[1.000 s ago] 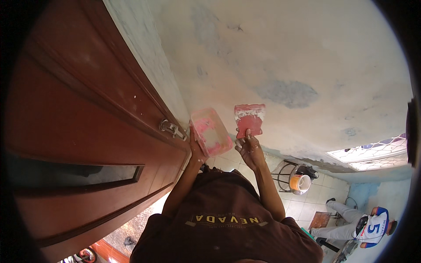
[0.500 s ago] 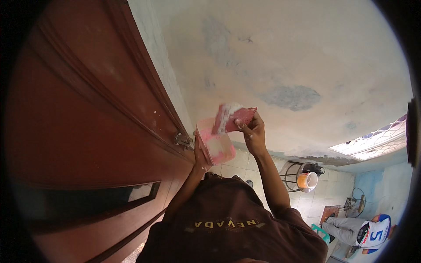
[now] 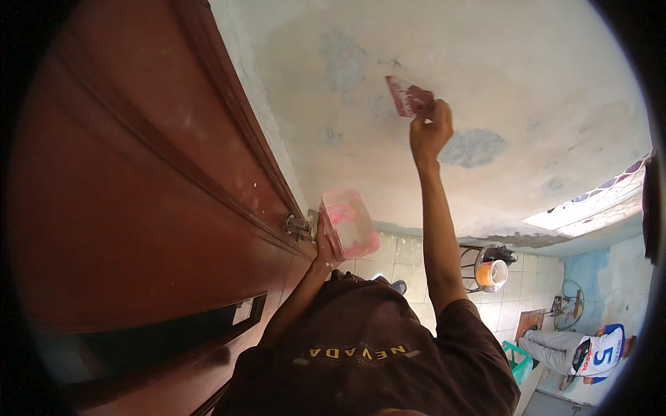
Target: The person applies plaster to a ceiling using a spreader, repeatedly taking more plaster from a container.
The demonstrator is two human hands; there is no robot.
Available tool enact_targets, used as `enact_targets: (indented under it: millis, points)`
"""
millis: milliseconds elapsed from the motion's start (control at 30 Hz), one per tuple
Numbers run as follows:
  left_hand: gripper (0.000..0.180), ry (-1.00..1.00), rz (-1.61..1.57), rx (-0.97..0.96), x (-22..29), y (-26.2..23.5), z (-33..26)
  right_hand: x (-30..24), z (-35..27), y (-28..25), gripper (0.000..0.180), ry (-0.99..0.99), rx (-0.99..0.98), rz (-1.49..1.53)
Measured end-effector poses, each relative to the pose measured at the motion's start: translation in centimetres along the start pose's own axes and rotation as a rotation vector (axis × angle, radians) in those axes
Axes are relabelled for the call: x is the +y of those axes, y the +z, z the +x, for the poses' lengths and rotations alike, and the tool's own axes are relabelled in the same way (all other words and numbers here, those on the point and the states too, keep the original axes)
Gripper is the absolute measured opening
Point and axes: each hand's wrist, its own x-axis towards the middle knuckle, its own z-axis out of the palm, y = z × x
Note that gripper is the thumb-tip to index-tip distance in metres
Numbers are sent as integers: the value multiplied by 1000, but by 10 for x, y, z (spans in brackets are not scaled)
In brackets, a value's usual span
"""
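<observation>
My right hand (image 3: pixel 431 135) is raised to the patchy wall (image 3: pixel 312 104), its fingers closed on a red putty spreader (image 3: pixel 408 97). Whitish paste streaks the spreader's blade, which is at the wall surface near a small dark crack; whether it touches cannot be told. Low down by the door, my left hand (image 3: pixel 325 244) grips the side of a clear plastic tub (image 3: pixel 359 225) with pink smears inside. A grey patch (image 3: pixel 477 148) on the wall lies just right of my right wrist.
A brown wooden door (image 3: pixel 139 208) with a metal handle (image 3: pixel 297 227) stands close on my left. At right, a round stool (image 3: pixel 470 267) bears an orange-and-white bucket (image 3: pixel 492 274). Farther off are a barred window (image 3: pixel 590 208), a green plastic stool (image 3: pixel 517 362) and another person (image 3: pixel 590 353).
My right hand has carried the spreader up and away from the tub to the wall. Less paste shows on its blade. The tub stays in my left hand.
</observation>
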Motion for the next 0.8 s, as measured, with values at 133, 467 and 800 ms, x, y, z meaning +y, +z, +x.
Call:
enact_targets:
  millis: [133, 467, 800]
  points:
    - [78, 40, 105, 85, 0, 10, -3, -14, -9, -25, 21, 111, 101, 27]
    - [79, 18, 82, 47, -7, -9, 6, -19, -22, 26, 25, -305, -245, -100]
    - [79, 2, 48, -5, -11, -22, 9, -25, 20, -21, 31, -81, 41, 157]
